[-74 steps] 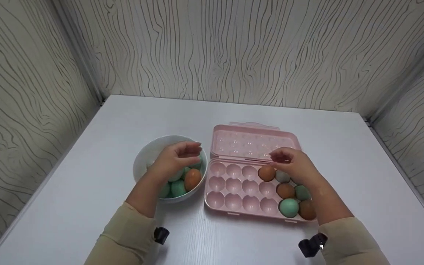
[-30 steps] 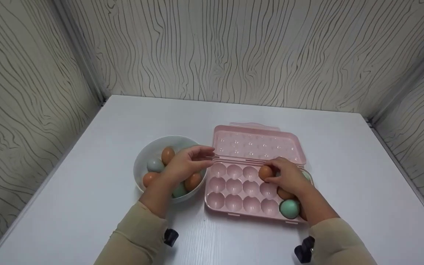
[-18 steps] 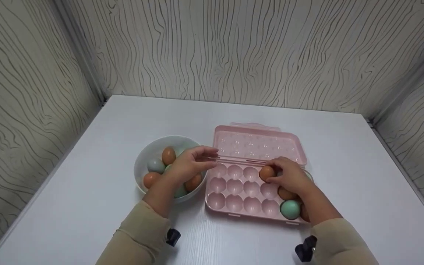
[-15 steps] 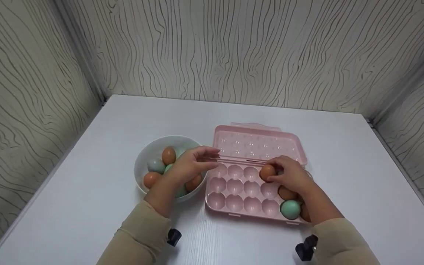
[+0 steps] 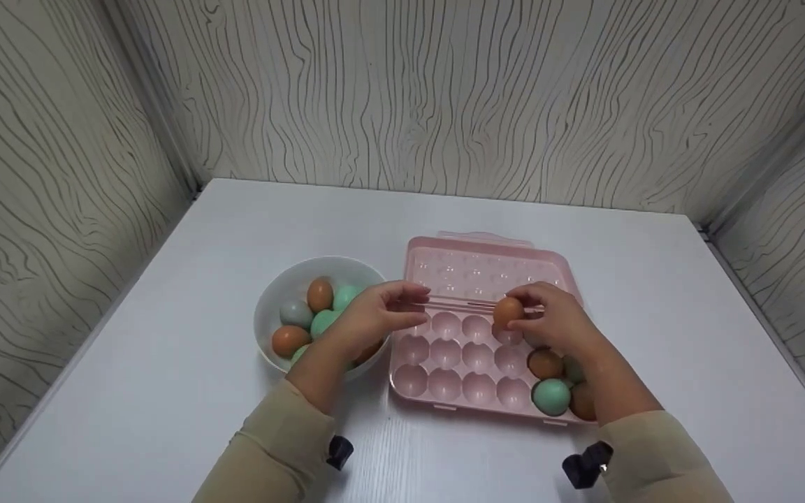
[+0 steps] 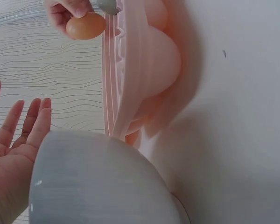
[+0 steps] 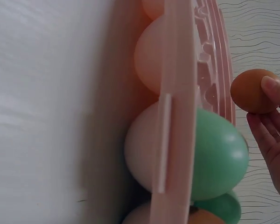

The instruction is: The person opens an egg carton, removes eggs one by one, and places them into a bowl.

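Observation:
My right hand (image 5: 557, 318) pinches a brown egg (image 5: 508, 312) between thumb and fingers, just above a back-row cup of the pink egg carton (image 5: 460, 363). In the right wrist view the brown egg (image 7: 254, 91) is clear of the carton's rim. Under and beside that hand, brown and green eggs sit in the carton's right-hand cups, among them a green egg (image 5: 551, 397) at the front. My left hand (image 5: 374, 314) hovers over the bowl's right rim, its fingers relaxed and holding nothing. The left wrist view shows its fingers (image 6: 35, 123) extended beside the bowl.
A white bowl (image 5: 270, 300) left of the carton holds several brown, green and pale eggs. The carton's lid (image 5: 479, 269) lies folded back behind the cups. Patterned panels (image 5: 402, 98) stand around the white table (image 5: 130, 363).
My right hand first rests above the brown egg in its cup, then grasps it and lifts it out. My left hand drifts right, from over the bowl toward the carton.

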A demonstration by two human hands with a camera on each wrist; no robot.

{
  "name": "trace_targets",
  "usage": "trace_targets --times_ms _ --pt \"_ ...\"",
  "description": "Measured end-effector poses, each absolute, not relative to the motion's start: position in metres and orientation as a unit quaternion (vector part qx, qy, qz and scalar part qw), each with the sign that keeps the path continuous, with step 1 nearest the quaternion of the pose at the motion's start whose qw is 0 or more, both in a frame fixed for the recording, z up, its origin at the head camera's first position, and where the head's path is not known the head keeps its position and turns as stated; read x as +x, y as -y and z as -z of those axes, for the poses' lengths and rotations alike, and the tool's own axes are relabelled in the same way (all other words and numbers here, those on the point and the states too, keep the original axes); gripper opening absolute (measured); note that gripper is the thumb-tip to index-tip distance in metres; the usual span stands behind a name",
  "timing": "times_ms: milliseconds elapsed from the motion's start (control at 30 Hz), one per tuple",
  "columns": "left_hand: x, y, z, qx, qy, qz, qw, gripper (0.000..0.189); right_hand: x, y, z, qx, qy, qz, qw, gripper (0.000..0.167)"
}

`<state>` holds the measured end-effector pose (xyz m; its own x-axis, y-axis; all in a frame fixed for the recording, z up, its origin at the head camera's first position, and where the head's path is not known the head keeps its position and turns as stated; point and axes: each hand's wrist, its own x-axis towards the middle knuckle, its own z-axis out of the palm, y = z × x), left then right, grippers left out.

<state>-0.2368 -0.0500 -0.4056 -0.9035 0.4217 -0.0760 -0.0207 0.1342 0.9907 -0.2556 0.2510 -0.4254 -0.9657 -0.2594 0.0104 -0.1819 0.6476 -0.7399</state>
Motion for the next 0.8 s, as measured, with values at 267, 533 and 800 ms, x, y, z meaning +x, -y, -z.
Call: trace_targets --times_ms 267,533,800 --pt "-0.238 0.034 0.408 0.139 -0.744 -0.63 0.17 0.042 -0.248 -0.228 0.401 -0.186 -0.892 0.41 0.032 0.039" --pt "-0.237 0.022 0.407 0.161 -0.74 -0.633 0.161 0.048 -0.239 -0.201 0.38 -0.207 -0.88 0.423 0.055 0.04" --pt "-0.236 0.017 0.406 0.185 -0.75 -0.614 0.161 0.05 -0.235 -0.184 0.372 -0.206 -0.873 0.436 0.065 0.039"
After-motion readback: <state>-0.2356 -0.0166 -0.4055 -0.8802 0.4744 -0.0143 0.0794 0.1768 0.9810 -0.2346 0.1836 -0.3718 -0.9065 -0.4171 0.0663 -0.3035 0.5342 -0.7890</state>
